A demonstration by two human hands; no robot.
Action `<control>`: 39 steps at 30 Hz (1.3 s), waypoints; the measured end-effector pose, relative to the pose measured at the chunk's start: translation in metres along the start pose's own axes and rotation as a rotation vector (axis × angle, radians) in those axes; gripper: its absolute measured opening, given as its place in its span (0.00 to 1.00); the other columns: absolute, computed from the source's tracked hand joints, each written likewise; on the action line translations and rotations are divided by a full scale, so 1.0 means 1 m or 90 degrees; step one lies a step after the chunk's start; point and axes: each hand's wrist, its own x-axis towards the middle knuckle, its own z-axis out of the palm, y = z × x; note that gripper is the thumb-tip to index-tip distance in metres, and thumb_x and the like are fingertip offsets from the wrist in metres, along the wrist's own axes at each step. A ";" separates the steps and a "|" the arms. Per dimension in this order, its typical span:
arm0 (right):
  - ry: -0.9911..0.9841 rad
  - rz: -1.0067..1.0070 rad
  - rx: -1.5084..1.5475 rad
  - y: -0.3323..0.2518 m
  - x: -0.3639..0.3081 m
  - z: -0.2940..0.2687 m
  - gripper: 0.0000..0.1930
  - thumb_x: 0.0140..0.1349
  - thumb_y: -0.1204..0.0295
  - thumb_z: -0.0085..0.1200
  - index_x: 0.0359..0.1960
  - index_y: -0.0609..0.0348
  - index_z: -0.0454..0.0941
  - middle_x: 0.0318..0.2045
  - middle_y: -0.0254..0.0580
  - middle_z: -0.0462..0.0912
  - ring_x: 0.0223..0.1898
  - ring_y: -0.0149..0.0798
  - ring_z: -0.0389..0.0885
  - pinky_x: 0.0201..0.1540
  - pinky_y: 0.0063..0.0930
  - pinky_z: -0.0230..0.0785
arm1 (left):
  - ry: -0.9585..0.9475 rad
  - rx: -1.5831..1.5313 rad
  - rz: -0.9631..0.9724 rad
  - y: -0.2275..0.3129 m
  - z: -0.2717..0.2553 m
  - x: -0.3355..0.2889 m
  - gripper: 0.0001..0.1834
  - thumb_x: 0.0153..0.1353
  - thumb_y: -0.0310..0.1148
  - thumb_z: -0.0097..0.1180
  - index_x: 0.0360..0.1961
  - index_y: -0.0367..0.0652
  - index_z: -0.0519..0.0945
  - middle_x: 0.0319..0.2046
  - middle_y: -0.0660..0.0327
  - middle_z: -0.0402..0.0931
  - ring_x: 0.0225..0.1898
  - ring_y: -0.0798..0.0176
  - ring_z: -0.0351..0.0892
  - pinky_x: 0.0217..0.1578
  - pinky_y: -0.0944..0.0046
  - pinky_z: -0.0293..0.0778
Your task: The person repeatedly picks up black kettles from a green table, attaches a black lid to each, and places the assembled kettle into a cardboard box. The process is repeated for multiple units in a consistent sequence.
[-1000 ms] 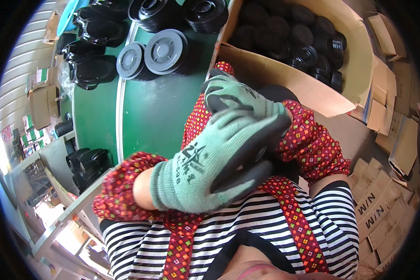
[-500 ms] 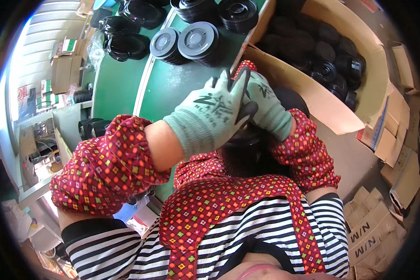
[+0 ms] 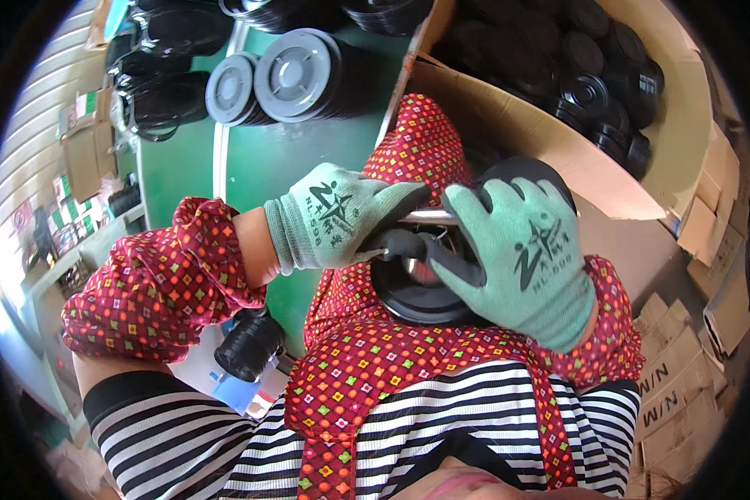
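In my lap, against the red patterned apron [image 3: 425,362], lies a round black part [image 3: 417,296] with a wide rim. A pale, shiny bar [image 3: 429,217] crosses above it, between my hands. My left hand [image 3: 346,218], in a green glove with dark fingertips, has its fingers bent together over the part's left side; a tiny light bit shows at the tips, too small to name. From the right, my right hand [image 3: 517,258], gloved alike, curves over the part, thumb across it. My palms hide much of the part. Behind the right hand shows a black rounded edge [image 3: 542,177].
Stacks of grey-black round lids [image 3: 296,75] and glossy black parts [image 3: 171,104] stand on the green table [image 3: 267,167]. A cardboard box [image 3: 542,142] at the far right holds many black round parts [image 3: 587,92]. Flattened cartons [image 3: 683,375] lie at right. A black ribbed cylinder [image 3: 250,343] is at lower left.
My hands were close together and overlapping; now they are spread to either side of the round part, the right one lower and farther right. The bar and a raised red-patterned knee now show.
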 end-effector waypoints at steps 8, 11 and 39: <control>-0.101 0.222 -0.168 -0.031 -0.001 -0.015 0.31 0.57 0.36 0.66 0.47 0.50 0.80 0.30 0.39 0.76 0.31 0.42 0.80 0.36 0.40 0.70 | 0.104 -0.056 0.235 -0.048 0.015 0.051 0.33 0.52 0.47 0.73 0.58 0.45 0.79 0.40 0.56 0.86 0.40 0.47 0.88 0.42 0.51 0.83; -0.060 0.212 -0.201 -0.032 0.000 -0.015 0.27 0.59 0.43 0.68 0.48 0.51 0.82 0.30 0.40 0.78 0.32 0.43 0.81 0.37 0.41 0.70 | 0.149 -0.025 0.281 -0.052 0.012 0.062 0.34 0.50 0.46 0.73 0.57 0.41 0.81 0.37 0.53 0.87 0.39 0.45 0.89 0.42 0.50 0.84; 0.377 0.136 0.426 -0.035 -0.038 0.021 0.26 0.63 0.60 0.72 0.56 0.64 0.80 0.52 0.42 0.83 0.57 0.39 0.79 0.62 0.35 0.73 | 0.645 -0.161 -0.086 -0.037 0.161 -0.119 0.56 0.49 0.41 0.83 0.77 0.41 0.64 0.74 0.41 0.63 0.77 0.36 0.61 0.74 0.44 0.62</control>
